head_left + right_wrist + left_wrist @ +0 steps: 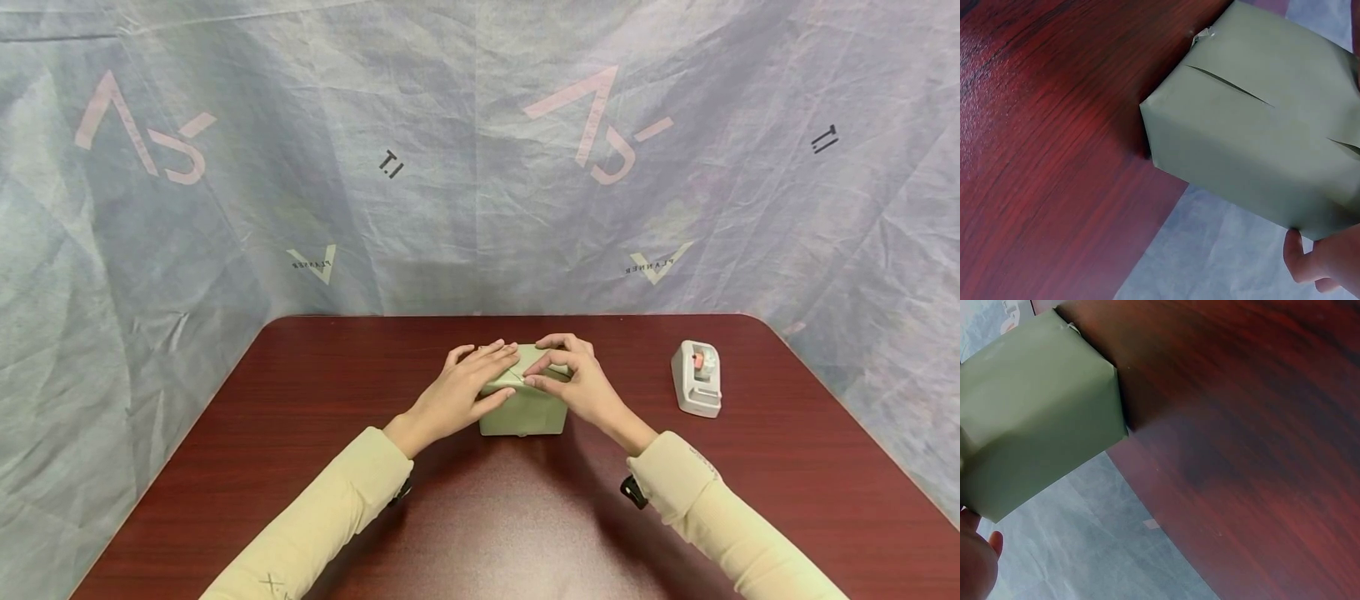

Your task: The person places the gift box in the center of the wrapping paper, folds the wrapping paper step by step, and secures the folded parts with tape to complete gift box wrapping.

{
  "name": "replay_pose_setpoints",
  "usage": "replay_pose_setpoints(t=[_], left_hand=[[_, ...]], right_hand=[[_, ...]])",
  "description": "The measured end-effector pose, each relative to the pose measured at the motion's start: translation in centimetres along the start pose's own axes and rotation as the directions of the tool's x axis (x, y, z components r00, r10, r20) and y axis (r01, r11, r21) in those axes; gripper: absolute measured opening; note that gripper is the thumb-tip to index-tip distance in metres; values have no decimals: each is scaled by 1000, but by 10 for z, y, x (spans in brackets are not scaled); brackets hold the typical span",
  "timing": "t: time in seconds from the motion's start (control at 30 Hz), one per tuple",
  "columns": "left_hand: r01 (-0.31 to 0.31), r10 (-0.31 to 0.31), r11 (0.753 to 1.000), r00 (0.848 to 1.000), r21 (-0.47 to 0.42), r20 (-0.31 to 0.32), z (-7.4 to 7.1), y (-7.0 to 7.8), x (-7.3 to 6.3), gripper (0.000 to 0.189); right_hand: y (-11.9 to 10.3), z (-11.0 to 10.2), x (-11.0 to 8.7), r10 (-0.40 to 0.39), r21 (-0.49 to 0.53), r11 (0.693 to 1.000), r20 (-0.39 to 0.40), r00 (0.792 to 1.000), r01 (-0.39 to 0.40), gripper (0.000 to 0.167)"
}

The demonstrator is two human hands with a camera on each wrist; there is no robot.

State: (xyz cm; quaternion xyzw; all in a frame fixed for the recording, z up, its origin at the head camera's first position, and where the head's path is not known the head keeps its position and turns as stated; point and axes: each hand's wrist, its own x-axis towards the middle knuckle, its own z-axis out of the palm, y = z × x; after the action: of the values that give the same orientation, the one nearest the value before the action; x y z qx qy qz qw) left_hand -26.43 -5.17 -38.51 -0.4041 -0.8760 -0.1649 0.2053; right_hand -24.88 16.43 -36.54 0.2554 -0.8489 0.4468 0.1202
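Observation:
A box wrapped in pale green paper (pixel 522 414) stands upright near the middle of the table. My left hand (pixel 468 387) rests on its top left with fingers extended and the thumb along the upper front edge. Over the top right, my right hand (pixel 573 379) is bent, thumb and index fingertips meeting at the wrapping paper near the top front edge. In the right wrist view, narrow slit-like gaps show in the wrapped box (pixel 1229 125), and a small crumpled bit sticks out at one edge. Both wrist views cut off most of each hand.
A white tape dispenser (pixel 697 379) stands on the right side of the dark red wooden table (pixel 360 367). A grey printed cloth (pixel 450 217) hangs behind the table and along both sides.

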Motion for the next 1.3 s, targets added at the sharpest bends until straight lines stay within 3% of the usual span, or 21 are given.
replay_pose_setpoints(t=[0.4, 0.6, 0.87, 1.1, 1.3], left_hand=[[-13, 13, 1000, 1000, 9, -16, 1, -1, -1, 50], [-15, 15, 1000, 1000, 22, -13, 2, -1, -1, 49], [-8, 8, 1000, 1000, 12, -10, 0, 0, -1, 53], [18, -18, 1000, 1000, -11, -15, -1, 1, -1, 61], [4, -5, 1000, 999, -15, -40, -1, 0, -2, 64]], right_hand=[[5, 5, -1, -10, 19, 1000, -33, 999, 10, 7], [1, 8, -2, 2, -19, 1000, -41, 999, -3, 9], [-1, 3, -1, -4, 3, 1000, -36, 999, 4, 23], [-2, 6, 2, 115, 34, 993, -72, 991, -113, 56], [-7, 10, 6, 281, 46, 959, -34, 959, -280, 79]])
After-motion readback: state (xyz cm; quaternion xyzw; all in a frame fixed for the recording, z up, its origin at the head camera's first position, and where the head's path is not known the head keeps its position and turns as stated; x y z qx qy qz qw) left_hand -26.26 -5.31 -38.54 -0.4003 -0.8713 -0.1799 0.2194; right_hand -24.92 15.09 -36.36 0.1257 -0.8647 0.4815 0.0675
